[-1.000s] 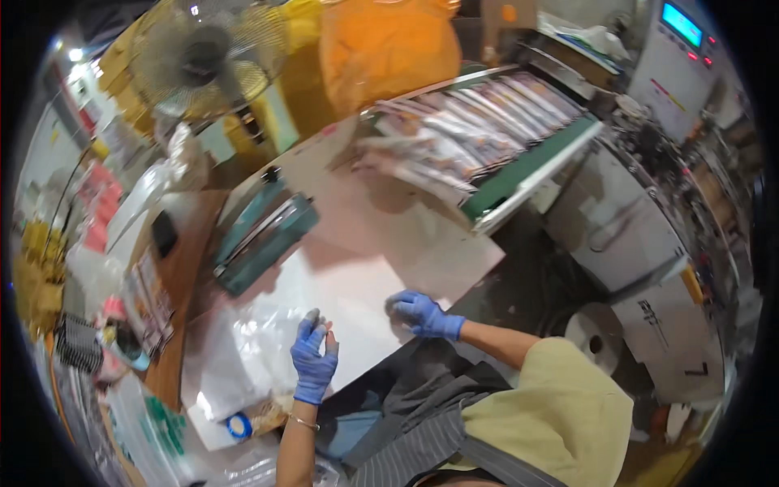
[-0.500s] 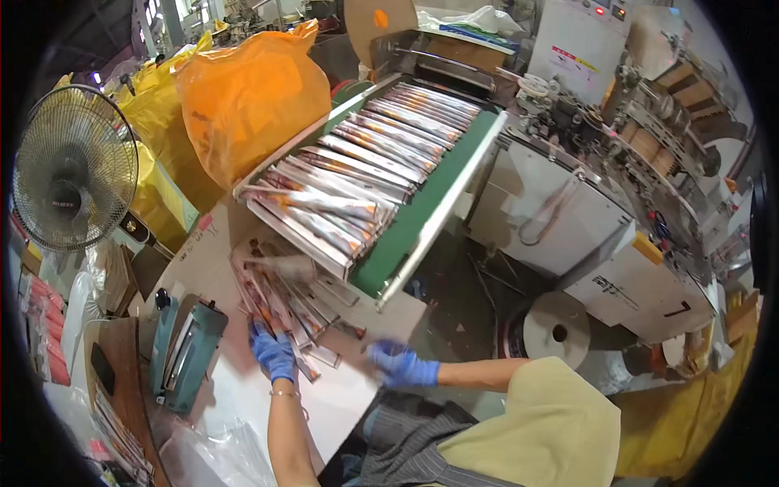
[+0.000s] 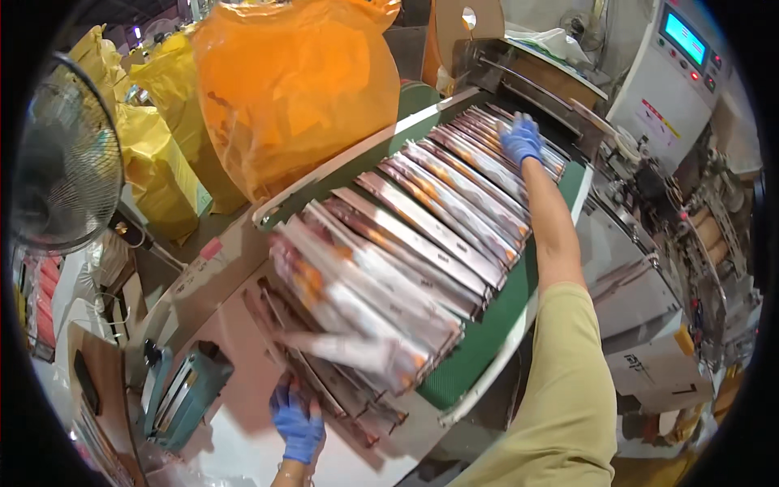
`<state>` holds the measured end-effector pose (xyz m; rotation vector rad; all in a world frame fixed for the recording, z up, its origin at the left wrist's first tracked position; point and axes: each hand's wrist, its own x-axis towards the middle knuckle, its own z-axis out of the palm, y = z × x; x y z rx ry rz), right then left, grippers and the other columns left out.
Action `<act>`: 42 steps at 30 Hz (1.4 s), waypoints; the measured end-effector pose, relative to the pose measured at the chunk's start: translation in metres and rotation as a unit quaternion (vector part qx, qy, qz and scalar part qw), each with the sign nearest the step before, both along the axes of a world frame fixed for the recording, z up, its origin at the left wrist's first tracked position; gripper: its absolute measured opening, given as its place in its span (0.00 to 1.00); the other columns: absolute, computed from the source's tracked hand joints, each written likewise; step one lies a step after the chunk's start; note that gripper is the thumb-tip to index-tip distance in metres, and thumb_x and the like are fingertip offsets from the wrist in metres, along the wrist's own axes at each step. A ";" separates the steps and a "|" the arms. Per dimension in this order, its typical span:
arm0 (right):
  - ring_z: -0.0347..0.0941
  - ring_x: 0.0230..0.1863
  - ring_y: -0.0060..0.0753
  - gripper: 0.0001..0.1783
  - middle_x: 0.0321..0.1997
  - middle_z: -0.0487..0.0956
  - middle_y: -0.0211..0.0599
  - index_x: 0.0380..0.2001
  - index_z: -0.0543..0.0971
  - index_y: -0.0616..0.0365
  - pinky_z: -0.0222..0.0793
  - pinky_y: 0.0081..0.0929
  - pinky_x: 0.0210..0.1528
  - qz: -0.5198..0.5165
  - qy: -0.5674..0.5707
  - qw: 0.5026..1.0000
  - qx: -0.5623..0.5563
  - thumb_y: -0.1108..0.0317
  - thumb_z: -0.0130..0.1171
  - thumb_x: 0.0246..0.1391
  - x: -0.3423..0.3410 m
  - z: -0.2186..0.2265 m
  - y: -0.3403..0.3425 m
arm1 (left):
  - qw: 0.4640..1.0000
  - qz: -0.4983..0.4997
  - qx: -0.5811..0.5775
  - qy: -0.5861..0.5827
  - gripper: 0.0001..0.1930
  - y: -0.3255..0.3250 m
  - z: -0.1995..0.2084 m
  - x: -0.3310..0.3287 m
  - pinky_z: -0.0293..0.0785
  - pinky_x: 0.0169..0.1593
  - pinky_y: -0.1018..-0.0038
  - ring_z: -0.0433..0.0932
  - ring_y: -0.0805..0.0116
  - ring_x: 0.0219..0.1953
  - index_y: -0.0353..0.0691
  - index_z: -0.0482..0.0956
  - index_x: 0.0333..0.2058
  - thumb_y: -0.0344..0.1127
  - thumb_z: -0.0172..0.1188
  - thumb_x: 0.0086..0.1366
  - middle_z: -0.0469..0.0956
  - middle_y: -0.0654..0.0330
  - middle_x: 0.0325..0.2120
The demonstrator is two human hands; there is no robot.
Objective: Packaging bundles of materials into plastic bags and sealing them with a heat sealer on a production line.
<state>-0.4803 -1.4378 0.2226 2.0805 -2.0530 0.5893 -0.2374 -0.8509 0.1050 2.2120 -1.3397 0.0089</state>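
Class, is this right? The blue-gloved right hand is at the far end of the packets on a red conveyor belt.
Not quite: the head view shows that the conveyor belt is green, not red. The blue-gloved right hand is indeed at the far end of the packets.

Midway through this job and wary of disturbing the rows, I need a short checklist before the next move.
1. Both hands gloved: ok, left hand and right hand wear blue gloves.
2. Right hand at the far end of the belt packets: ok.
3. Right hand's grip closed on a packet: cannot tell.
4. Left hand near the table packets: ok; whether it holds one, cannot tell.
5. Packets evenly lined up at the near end of the green belt: not ok, some lie askew.
6. Teal device apart from both hands: ok.
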 end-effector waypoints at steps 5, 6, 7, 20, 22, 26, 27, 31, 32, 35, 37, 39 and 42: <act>0.39 0.67 0.42 0.46 0.67 0.45 0.37 0.62 0.50 0.47 0.34 0.54 0.63 -0.098 0.010 0.985 0.142 0.30 0.35 0.46 -0.027 0.005 -0.027 | 0.998 -0.020 -0.012 -0.056 0.25 -0.006 -0.014 -0.002 0.60 0.50 0.59 0.65 0.46 0.47 0.36 0.65 0.50 0.46 0.45 0.58 0.66 0.46 0.47; 0.42 0.66 0.42 0.45 0.66 0.48 0.38 0.62 0.51 0.46 0.36 0.54 0.62 -0.094 0.016 0.984 0.153 0.31 0.36 0.46 -0.029 0.002 -0.029 | 0.999 -0.005 0.002 -0.051 0.25 -0.009 -0.014 -0.002 0.61 0.49 0.60 0.66 0.47 0.46 0.36 0.66 0.49 0.46 0.45 0.57 0.67 0.47 0.47; 0.45 0.66 0.43 0.44 0.65 0.51 0.39 0.61 0.52 0.46 0.38 0.54 0.62 -0.084 0.018 0.982 0.166 0.31 0.36 0.46 -0.026 0.001 -0.032 | 0.999 -0.005 0.007 -0.045 0.25 -0.014 -0.008 -0.003 0.61 0.49 0.60 0.66 0.47 0.46 0.36 0.66 0.49 0.46 0.45 0.57 0.67 0.47 0.47; 0.66 0.47 0.49 0.19 0.44 0.71 0.48 0.38 0.73 0.56 0.61 0.40 0.50 0.289 0.009 0.955 0.068 0.55 0.41 0.51 0.035 0.004 0.141 | 0.897 0.196 -0.260 0.298 0.20 -0.050 -0.027 0.002 0.63 0.51 0.73 0.68 0.64 0.45 0.33 0.65 0.48 0.39 0.51 0.61 0.69 0.56 0.44; 0.67 0.46 0.48 0.20 0.44 0.71 0.48 0.38 0.74 0.57 0.63 0.41 0.48 0.311 0.007 0.946 0.096 0.55 0.42 0.50 0.066 0.017 0.205 | 0.898 0.195 -0.238 0.316 0.24 -0.063 -0.025 0.015 0.62 0.50 0.74 0.67 0.65 0.46 0.32 0.63 0.50 0.44 0.51 0.62 0.67 0.57 0.46; 0.68 0.44 0.50 0.24 0.42 0.71 0.53 0.36 0.74 0.63 0.65 0.41 0.47 0.432 -0.009 0.895 0.109 0.51 0.44 0.48 0.132 0.035 0.343 | 0.718 0.205 -0.306 0.591 0.45 -0.066 -0.024 0.052 0.59 0.52 0.72 0.62 0.63 0.50 0.29 0.54 0.55 0.62 0.55 0.52 0.60 0.51 0.51; 0.68 0.44 0.51 0.25 0.41 0.71 0.55 0.36 0.74 0.63 0.65 0.41 0.47 0.457 -0.032 0.883 0.101 0.51 0.45 0.48 0.143 0.031 0.369 | 0.719 0.209 -0.308 0.587 0.45 -0.065 -0.017 0.051 0.59 0.52 0.72 0.62 0.63 0.50 0.29 0.54 0.55 0.62 0.55 0.52 0.60 0.51 0.51; 0.53 0.59 0.61 0.48 0.60 0.56 0.61 0.59 0.54 0.63 0.53 0.42 0.58 0.458 0.004 0.785 0.417 0.33 0.38 0.46 0.185 0.011 0.406 | 0.860 0.326 -0.230 0.318 0.60 -0.048 0.015 0.043 0.54 0.58 0.67 0.57 0.52 0.57 0.25 0.46 0.57 0.69 0.60 0.39 0.55 0.39 0.55; 0.53 0.60 0.60 0.48 0.60 0.56 0.58 0.59 0.54 0.62 0.53 0.42 0.58 0.353 -0.115 0.838 0.400 0.32 0.37 0.45 0.183 -0.043 0.380 | 0.870 0.347 -0.167 0.308 0.62 -0.059 0.024 0.020 0.50 0.61 0.66 0.52 0.48 0.60 0.25 0.44 0.58 0.67 0.64 0.36 0.50 0.38 0.57; 0.58 0.57 0.57 0.47 0.58 0.61 0.57 0.58 0.56 0.59 0.57 0.41 0.56 0.292 -0.162 0.923 0.191 0.31 0.36 0.46 0.193 -0.120 0.396 | 0.867 0.320 -0.092 0.372 0.62 -0.046 0.035 0.022 0.47 0.62 0.68 0.49 0.51 0.61 0.26 0.43 0.58 0.62 0.68 0.34 0.47 0.40 0.59; 0.68 0.49 0.47 0.44 0.49 0.70 0.52 0.53 0.62 0.62 0.63 0.35 0.50 0.351 -0.291 0.802 0.386 0.35 0.49 0.44 0.202 -0.080 0.440 | 0.819 0.260 -0.253 0.444 0.60 -0.018 0.033 0.027 0.54 0.59 0.71 0.55 0.57 0.58 0.30 0.45 0.59 0.53 0.73 0.33 0.52 0.46 0.58; 0.73 0.33 0.30 0.32 0.34 0.77 0.39 0.42 0.72 0.63 0.71 0.24 0.36 0.332 -0.428 0.624 0.562 0.45 0.58 0.44 0.194 -0.121 0.431 | 0.761 0.131 -0.287 0.567 0.43 -0.025 0.037 0.003 0.68 0.42 0.77 0.71 0.73 0.36 0.37 0.60 0.54 0.47 0.71 0.41 0.71 0.60 0.40; 0.73 0.26 0.24 0.24 0.28 0.77 0.33 0.36 0.75 0.61 0.70 0.20 0.29 0.327 -0.515 0.390 0.690 0.49 0.58 0.47 0.179 -0.094 0.490 | 0.720 0.124 -0.275 0.625 0.32 0.030 0.031 0.006 0.69 0.42 0.77 0.72 0.74 0.36 0.40 0.68 0.46 0.43 0.70 0.43 0.73 0.65 0.35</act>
